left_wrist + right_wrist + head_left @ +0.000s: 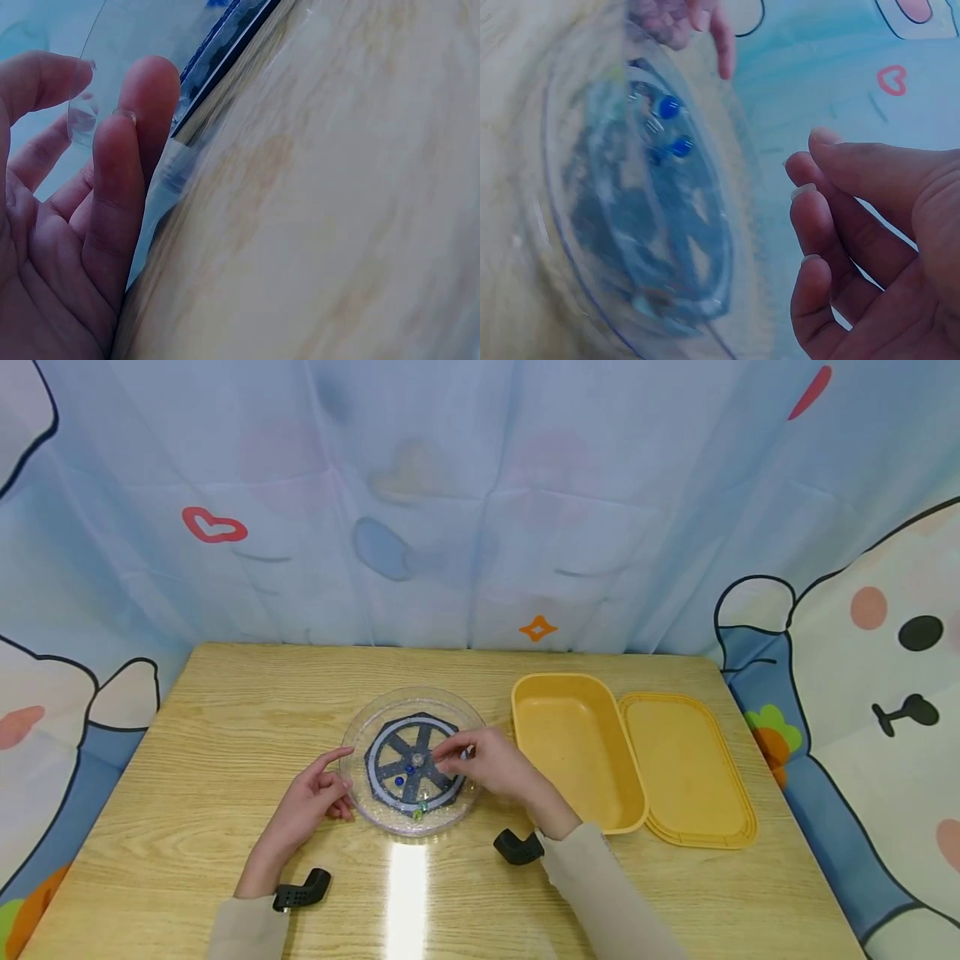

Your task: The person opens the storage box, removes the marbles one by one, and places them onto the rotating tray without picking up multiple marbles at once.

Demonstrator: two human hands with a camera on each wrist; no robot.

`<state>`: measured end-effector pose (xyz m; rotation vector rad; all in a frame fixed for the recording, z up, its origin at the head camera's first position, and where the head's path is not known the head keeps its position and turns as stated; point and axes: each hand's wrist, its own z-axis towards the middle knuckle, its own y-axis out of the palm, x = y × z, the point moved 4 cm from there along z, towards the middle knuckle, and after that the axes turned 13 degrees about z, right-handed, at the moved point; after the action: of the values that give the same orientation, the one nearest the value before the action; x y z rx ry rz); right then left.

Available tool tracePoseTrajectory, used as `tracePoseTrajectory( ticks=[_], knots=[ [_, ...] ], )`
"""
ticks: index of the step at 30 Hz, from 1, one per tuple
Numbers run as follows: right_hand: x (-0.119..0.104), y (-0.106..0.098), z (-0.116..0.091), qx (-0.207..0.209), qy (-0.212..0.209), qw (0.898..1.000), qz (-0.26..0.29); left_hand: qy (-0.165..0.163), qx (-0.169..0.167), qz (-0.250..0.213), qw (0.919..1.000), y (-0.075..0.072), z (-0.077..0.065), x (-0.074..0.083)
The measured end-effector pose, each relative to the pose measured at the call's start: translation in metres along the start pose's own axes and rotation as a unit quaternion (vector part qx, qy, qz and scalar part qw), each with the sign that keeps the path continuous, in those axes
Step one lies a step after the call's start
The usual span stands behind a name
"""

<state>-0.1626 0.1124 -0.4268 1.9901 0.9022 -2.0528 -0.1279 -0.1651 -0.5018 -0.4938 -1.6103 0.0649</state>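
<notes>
A round clear dish (412, 828) stands on the table, showing a dark spoked wheel pattern (390, 770). Within its outline are a blue marble (399, 781), a second blue marble (681, 145) and a small yellow-green piece (417, 814). At the dish's left rim is my left hand (306, 800), index finger stretched to the edge, the others loosely bent. My right hand (491, 767) hovers over the dish's right side, its thumb and index tips brought close together. Nothing shows between those tips in the right wrist view; I cannot tell whether something tiny is hidden there.
To the right of the dish stands a deep yellow box (581, 752), without a lid on it. Its matching yellow lid (690, 768) lies against the box's right side. A printed blue curtain (450, 527) hangs behind the wooden table (247, 693).
</notes>
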Motion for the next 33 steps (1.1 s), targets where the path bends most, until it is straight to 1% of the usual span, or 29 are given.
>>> tracePoseTrajectory(
  ticks=[5,9,12,16,22,26,29,31,33],
  knots=[
    [-0.008,-0.019,-0.005,0.025,-0.001,0.999,-0.025,0.000,0.001,-0.001,1.0000,0.000,0.000,0.000],
    [-0.012,-0.039,-0.008,0.043,-0.006,0.999,-0.032,-0.003,0.006,0.002,1.0000,-0.001,-0.001,0.000],
    [-0.013,-0.055,-0.011,0.050,-0.017,0.998,-0.034,-0.006,0.007,0.004,1.0000,-0.001,0.000,-0.001],
    [-0.007,-0.077,-0.016,0.061,-0.020,0.997,-0.041,-0.002,0.005,0.002,1.0000,0.000,0.000,-0.001],
    [0.009,-0.105,-0.022,0.074,-0.006,0.996,-0.043,0.003,0.005,-0.001,1.0000,0.000,-0.001,-0.002],
    [0.024,-0.117,-0.026,0.072,0.014,0.997,-0.039,0.009,-0.001,-0.006,0.9999,0.001,-0.001,-0.001],
    [0.035,-0.122,-0.025,0.065,0.046,0.996,-0.038,0.014,-0.002,-0.008,0.9999,0.001,-0.001,-0.001],
    [0.044,-0.122,-0.023,0.050,0.076,0.995,-0.034,0.014,0.000,-0.007,0.9999,0.001,-0.001,-0.001],
    [0.053,-0.120,-0.022,0.021,0.100,0.994,-0.029,0.012,-0.001,-0.008,0.9999,0.001,-0.001,-0.001]
  ],
)
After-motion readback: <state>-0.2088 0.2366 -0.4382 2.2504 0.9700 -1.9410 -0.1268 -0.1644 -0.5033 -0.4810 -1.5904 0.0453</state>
